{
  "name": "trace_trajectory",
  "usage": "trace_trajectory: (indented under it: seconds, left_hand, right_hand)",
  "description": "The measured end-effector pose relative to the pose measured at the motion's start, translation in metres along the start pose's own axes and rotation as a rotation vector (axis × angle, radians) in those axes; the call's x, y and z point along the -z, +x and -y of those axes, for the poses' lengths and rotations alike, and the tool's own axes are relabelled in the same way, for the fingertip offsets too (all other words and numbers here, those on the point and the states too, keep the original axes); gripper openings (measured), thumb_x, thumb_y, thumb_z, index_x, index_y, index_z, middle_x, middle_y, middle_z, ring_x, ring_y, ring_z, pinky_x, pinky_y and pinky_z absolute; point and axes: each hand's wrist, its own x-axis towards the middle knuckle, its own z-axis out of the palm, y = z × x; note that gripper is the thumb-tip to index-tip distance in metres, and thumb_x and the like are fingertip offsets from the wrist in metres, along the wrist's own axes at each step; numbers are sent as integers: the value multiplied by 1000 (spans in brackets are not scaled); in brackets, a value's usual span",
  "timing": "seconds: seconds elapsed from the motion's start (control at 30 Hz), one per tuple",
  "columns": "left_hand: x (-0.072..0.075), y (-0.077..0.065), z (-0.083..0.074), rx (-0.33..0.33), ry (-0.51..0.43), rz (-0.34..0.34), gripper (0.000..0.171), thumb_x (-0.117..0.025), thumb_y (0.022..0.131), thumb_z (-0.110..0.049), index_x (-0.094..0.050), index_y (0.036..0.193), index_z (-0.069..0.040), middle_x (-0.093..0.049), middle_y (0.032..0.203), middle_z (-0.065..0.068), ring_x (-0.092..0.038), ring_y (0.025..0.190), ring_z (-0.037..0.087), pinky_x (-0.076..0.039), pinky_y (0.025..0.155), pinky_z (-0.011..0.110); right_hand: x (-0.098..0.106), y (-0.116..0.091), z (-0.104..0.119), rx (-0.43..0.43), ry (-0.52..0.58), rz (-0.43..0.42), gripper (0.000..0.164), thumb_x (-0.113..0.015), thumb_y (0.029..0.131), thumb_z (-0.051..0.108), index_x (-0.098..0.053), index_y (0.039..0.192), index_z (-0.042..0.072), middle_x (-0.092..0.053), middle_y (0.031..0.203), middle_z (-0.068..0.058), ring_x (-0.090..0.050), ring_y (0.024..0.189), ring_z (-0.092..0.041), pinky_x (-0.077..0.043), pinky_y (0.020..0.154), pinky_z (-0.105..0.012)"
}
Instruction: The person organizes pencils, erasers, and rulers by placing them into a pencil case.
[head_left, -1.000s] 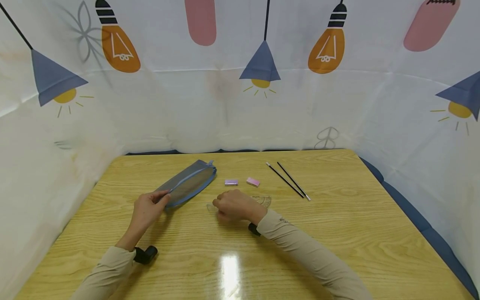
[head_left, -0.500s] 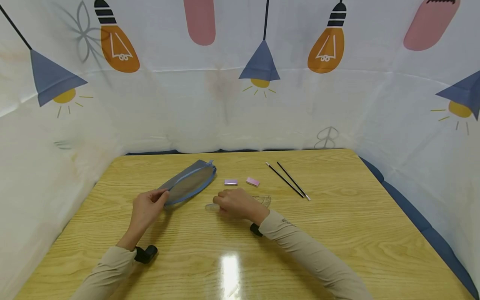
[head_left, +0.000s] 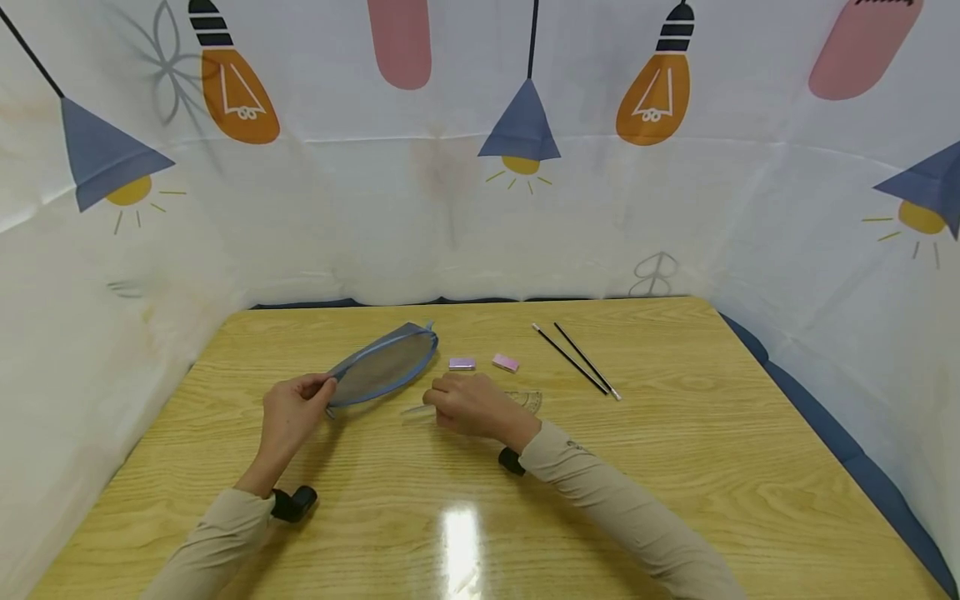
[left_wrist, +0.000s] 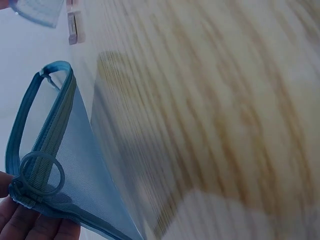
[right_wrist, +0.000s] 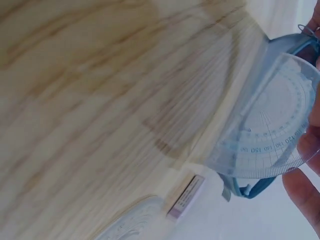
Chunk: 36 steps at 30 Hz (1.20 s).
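Observation:
My left hand point(head_left: 291, 423) grips the near end of a blue mesh zip pouch point(head_left: 386, 368). In the left wrist view the pouch's zipped mouth gapes, and a round zip pull point(left_wrist: 44, 173) hangs by the fingers. A clear half-round protractor point(right_wrist: 267, 117) is pinched between the thumb and fingers of my right hand point(head_left: 476, 408). From the right wrist, this protractor overlaps the pouch behind it. A second clear protractor point(head_left: 531, 402) lies on the table, partly hidden by the right hand.
Beyond the right hand lie a purple eraser point(head_left: 462, 365) and a pink eraser point(head_left: 506, 363). Two black pencils point(head_left: 567, 358) rest side by side at the back right of the wooden table point(head_left: 720, 467). A printed cloth point(head_left: 450, 225) hangs behind.
The pouch has tilted up, and its mouth has widened and shifted slightly right. The protractor in my right hand has come up a little and now sticks out further left.

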Motion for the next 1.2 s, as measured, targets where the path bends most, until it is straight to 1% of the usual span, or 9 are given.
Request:
trace_trajectory:
  seconds: [0.17, 0.27, 0.37, 0.43, 0.6, 0.8, 0.97, 1.1, 1.2]
  left_hand:
    - [0, 1, -1, 13, -15, -8, 24, -65, 95, -18, -73, 103, 4, -72, 89, 16, -67, 72, 12, -49, 56, 17]
    - [-1, 1, -1, 20, -36, -15, 24, -65, 94, -18, -73, 103, 3, -72, 89, 16, -65, 70, 6, -49, 55, 16]
    - [-1, 1, -2, 21, -53, -20, 24, -66, 94, -17, -73, 104, 3, -71, 89, 17, -64, 68, 1, -49, 54, 17]
    - [0, 0, -2, 21, -58, -24, 24, -66, 94, -17, -73, 105, 3, -71, 89, 17, -63, 67, 1, -50, 54, 18]
    - [0, -2, -4, 16, -62, -32, 25, -67, 94, -19, -73, 105, 2, -71, 90, 17, -62, 67, -1, -50, 55, 17]
    - [2, -4, -3, 14, -68, -54, 26, -66, 94, -22, -74, 104, 1, -71, 91, 16, -61, 68, -4, -50, 56, 17]
    - [2, -5, -3, 21, -95, -76, 26, -67, 94, -22, -74, 103, 1, -71, 91, 16, -61, 70, -5, -50, 58, 16]
    - [1, -4, -4, 29, -113, -96, 26, -68, 93, -23, -75, 101, 0, -71, 90, 15, -61, 69, -4, -50, 58, 16]
    - [-1, -4, -4, 36, -121, -109, 24, -70, 92, -22, -75, 100, -1, -72, 88, 14, -62, 68, -4, -50, 57, 16]
  right_hand:
    - [0, 2, 1, 20, -17, -76, 13, -65, 86, 3, -70, 94, 12, -62, 83, 1, -60, 73, -9, -45, 55, -16]
    - [1, 3, 1, 32, -37, -105, 12, -66, 85, 3, -70, 93, 12, -62, 83, 1, -60, 74, -9, -47, 59, -17]
    - [2, 3, 2, 39, -41, -119, 11, -66, 86, 4, -70, 93, 12, -62, 85, 1, -61, 76, -9, -49, 63, -18]
    - [2, 4, 2, 41, -41, -129, 11, -66, 86, 5, -71, 93, 12, -62, 86, 1, -61, 78, -9, -49, 65, -18]
    - [3, 6, 4, 44, -46, -168, 10, -65, 87, 5, -71, 92, 12, -62, 85, 0, -60, 76, -10, -49, 65, -19]
    - [4, 9, 5, 53, -119, -232, 11, -67, 84, 6, -73, 90, 12, -64, 85, 1, -60, 78, -11, -49, 69, -18]
    - [3, 11, 5, 57, -176, -281, 10, -67, 82, 7, -73, 88, 13, -65, 83, 2, -60, 79, -12, -50, 72, -19]
    - [3, 13, 5, 42, -183, -292, 10, -67, 82, 7, -73, 88, 13, -64, 82, 2, -60, 79, -12, -50, 74, -20]
    - [3, 14, 5, 34, -169, -305, 10, -66, 83, 7, -73, 88, 12, -64, 82, 2, -60, 76, -11, -49, 71, -20]
